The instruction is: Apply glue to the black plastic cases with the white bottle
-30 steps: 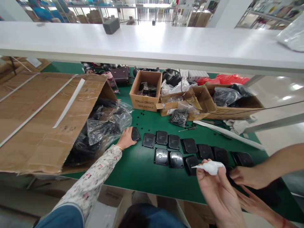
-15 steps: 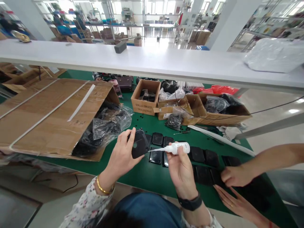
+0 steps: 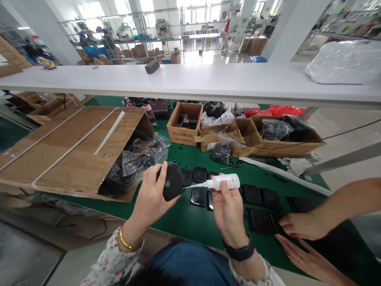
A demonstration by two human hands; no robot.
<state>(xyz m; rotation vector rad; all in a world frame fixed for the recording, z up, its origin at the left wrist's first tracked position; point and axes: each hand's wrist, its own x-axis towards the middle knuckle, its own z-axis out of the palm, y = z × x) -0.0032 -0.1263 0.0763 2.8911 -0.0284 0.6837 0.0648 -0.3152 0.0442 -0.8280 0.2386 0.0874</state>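
Observation:
My left hand is closed around a black plastic cover, held up above the green table. In my right hand is a small white glue bottle, gripped with its thin nozzle pointing left at the edge of that cover. Beneath both hands, several more black covers lie in rows on the table.
A large open cardboard box with bagged black parts lies at the left. Smaller cardboard boxes stand at the back under a white shelf. Another person's two hands rest on covers at the right.
My left hand picked a cover up off the table and raised it. My right hand brought the glue bottle over, nozzle now at the cover. The other person's hands stayed at the right.

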